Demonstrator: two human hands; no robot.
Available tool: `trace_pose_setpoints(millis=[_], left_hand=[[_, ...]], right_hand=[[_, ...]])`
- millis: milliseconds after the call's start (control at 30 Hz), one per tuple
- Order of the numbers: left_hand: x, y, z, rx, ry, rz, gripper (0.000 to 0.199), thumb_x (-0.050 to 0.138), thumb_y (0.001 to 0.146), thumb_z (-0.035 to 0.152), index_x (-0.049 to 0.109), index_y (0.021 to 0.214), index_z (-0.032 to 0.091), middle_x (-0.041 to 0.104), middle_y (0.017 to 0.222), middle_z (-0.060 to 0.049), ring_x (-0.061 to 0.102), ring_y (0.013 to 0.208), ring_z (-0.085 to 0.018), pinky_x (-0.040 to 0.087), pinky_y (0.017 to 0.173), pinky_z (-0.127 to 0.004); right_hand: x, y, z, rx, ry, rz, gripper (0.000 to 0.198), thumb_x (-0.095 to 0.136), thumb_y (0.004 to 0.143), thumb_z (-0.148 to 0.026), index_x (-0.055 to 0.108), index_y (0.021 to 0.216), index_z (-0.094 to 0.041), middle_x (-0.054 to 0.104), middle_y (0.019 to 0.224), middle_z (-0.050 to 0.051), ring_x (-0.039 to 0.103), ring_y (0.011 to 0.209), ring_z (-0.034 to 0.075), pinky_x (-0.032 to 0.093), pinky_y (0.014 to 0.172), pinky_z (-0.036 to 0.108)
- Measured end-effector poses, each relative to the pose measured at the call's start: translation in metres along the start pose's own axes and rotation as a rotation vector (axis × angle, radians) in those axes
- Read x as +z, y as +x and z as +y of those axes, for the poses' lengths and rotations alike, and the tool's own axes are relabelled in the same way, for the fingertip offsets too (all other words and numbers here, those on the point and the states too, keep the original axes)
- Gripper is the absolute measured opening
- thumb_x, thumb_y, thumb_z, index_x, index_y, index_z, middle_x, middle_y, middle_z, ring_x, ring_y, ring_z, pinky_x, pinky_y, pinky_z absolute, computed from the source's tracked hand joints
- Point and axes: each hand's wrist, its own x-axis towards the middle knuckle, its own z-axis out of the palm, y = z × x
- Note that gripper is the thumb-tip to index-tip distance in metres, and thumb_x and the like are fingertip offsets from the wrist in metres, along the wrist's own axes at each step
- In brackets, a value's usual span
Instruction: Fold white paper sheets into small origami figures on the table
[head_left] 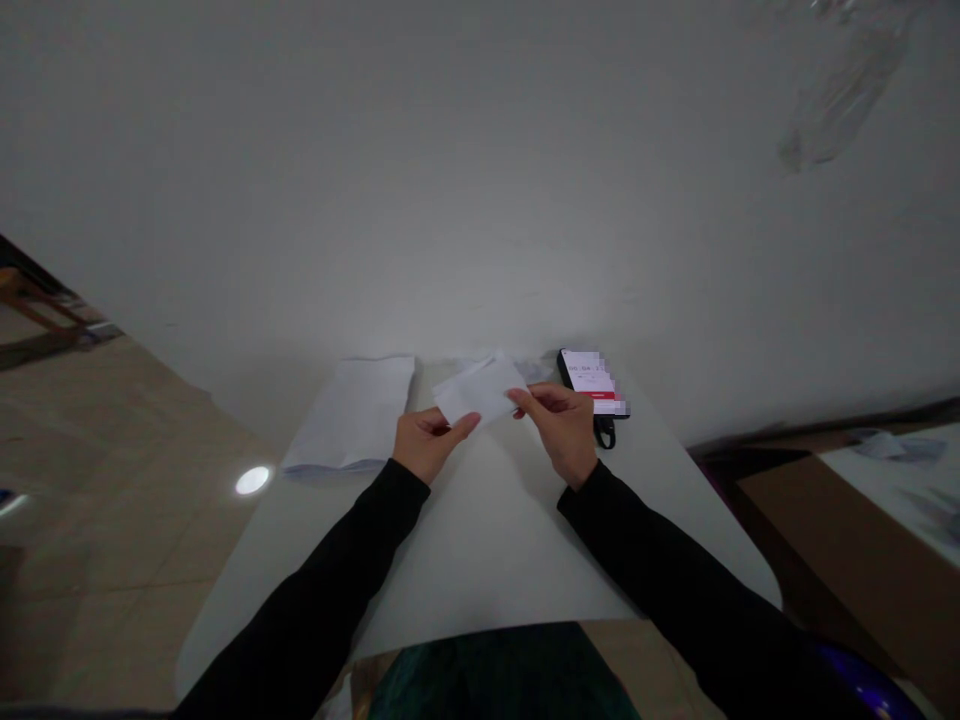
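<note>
Centrally, a layered piece of white paper (486, 388) is held up over the far half of the table, its left end pinched by the left hand (433, 438) and its right end by the right hand (561, 420), thumb and fingers drawn narrow on it in both. Just beyond lies crumpled pale material (536, 370), partly hidden behind the paper. To the left lie larger white sheets (352, 415); to the right is a phone (589, 372) with a lit screen, a dark loop (606, 436) by its near edge. Farther right, a brown-sided piece (847, 550) may be a box, though the dim edge view cannot settle it; clear plastic (896, 446) lies on its white top. The white table (495, 560) has rounded near corners and stands by a pale wall (465, 180). On the left, glossy tiled floor (165, 510) shows a bright light spot (253, 480), with wooden furniture (11, 285) at the far left.
</note>
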Motion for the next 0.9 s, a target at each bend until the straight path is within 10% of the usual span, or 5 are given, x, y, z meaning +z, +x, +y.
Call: trace_pose_setpoints(millis=[233,400,900], left_hand=[[-0.01,0.003,0.019,0.221,-0.01,0.124,0.039,0.077,0.068,0.031,0.07,0.104,0.018,0.073,0.104,-0.009,0.07,0.087,-0.019,0.058,0.078,-0.032],[-0.011,0.003,0.027,0.294,0.008,0.153,0.018,0.075,0.071,0.029,0.074,0.086,0.018,0.075,0.09,-0.006,0.071,0.08,-0.018,0.059,0.076,-0.032],[-0.007,0.0,0.028,0.064,-0.05,0.065,0.05,0.08,0.063,0.039,0.069,0.106,0.016,0.075,0.078,-0.006,0.07,0.064,-0.017,0.056,0.055,-0.023]], right_hand=[[-0.006,0.002,-0.006,-0.11,-0.139,-0.252,0.019,0.074,0.074,-0.035,0.07,0.066,-0.018,0.066,0.063,0.0,0.058,0.058,0.012,0.045,0.058,0.026],[-0.008,0.004,-0.009,-0.284,-0.188,-0.378,0.014,0.073,0.077,-0.028,0.068,0.068,-0.018,0.068,0.073,0.003,0.061,0.065,0.014,0.049,0.066,0.029],[-0.011,0.01,-0.018,-0.367,-0.082,-0.439,0.008,0.07,0.08,-0.029,0.071,0.076,-0.023,0.067,0.081,0.002,0.063,0.076,0.016,0.05,0.071,0.032]])
